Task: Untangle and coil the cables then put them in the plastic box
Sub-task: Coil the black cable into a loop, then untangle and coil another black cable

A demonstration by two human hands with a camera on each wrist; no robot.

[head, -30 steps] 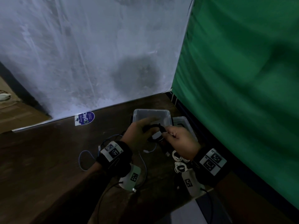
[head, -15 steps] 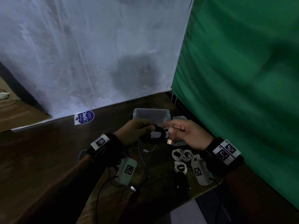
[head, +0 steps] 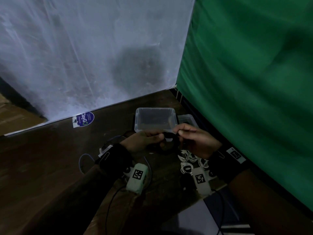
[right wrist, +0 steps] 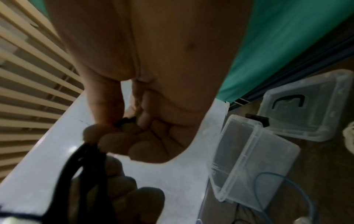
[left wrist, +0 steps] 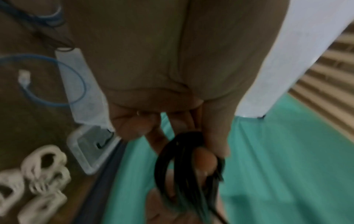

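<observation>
The left hand's (head: 144,141) fingers (left wrist: 205,162) curl round a coiled black cable (head: 167,143), held just in front of the clear rectangular plastic box (head: 155,119). The right hand (head: 196,141) pinches the cable's end above the dark wooden bench (head: 50,158), where small white cable coils (head: 188,160) lie.

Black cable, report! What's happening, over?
Left hand grips black cable coil; right hand pinches its end. Plastic box open behind. Nothing blocking.
</observation>
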